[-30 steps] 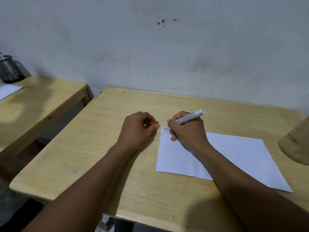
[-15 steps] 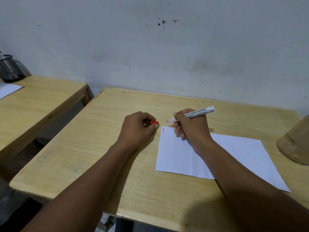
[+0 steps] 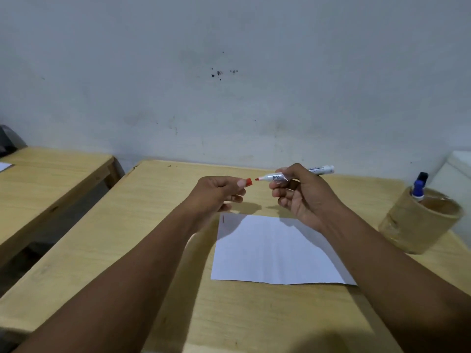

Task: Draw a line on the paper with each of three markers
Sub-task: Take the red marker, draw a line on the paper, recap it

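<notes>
A white sheet of paper point(image 3: 275, 248) lies on the wooden table point(image 3: 142, 240), with a short red line point(image 3: 223, 218) near its far left corner. My right hand point(image 3: 303, 194) holds a white marker with a red tip point(image 3: 274, 177) level above the table, tip pointing left. My left hand point(image 3: 216, 193) pinches the red cap point(image 3: 249, 182), its opening a small gap away from the tip. Both hands hover above the paper's far edge. A blue-capped marker point(image 3: 419, 187) stands in a cylindrical holder point(image 3: 418, 222) at the right.
A second wooden table point(image 3: 48, 179) stands to the left, separated by a gap. A grey wall point(image 3: 229, 85) runs right behind the tables. A white object point(image 3: 458, 169) sits behind the holder at the far right edge.
My right hand lifted the marker off the paper, leaving a short red line. Both hands rose, and the cap and marker tip came almost together. The view shifted, revealing the holder.
</notes>
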{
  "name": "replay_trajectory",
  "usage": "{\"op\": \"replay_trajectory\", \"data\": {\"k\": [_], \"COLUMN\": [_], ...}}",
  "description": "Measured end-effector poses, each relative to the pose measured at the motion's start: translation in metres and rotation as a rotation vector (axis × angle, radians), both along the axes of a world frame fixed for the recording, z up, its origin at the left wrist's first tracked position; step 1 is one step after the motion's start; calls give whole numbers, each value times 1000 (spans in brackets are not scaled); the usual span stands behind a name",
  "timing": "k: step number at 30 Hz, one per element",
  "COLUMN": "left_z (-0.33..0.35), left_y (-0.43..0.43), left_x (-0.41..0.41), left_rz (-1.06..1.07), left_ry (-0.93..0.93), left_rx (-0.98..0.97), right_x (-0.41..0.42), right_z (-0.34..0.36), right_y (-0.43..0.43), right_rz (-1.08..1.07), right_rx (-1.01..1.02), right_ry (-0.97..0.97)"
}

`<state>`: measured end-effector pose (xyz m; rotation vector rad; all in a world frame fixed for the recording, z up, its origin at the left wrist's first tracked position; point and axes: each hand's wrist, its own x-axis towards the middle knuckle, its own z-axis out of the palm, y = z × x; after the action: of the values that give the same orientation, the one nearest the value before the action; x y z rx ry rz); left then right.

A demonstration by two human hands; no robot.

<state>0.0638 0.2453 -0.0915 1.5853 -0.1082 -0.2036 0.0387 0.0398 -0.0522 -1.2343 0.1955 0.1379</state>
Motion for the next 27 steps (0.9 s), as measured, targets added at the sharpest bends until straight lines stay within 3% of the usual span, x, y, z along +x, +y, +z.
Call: {"op": "replay_trajectory", "data": {"k": [19,27], "left_z": [16,29], "left_y": [-47,-67], "left_x": [-6,-9], "left_rz": [-111,-99], "left_ry": [0,-64], "left_rx": [58,-53], "right_x": [-15,-19], "right_z": [-11,3], "right_y": [-34,-41], "right_rz": [-42,-9], "right_rx": [8,9], "right_ry": [-66,-86]}}
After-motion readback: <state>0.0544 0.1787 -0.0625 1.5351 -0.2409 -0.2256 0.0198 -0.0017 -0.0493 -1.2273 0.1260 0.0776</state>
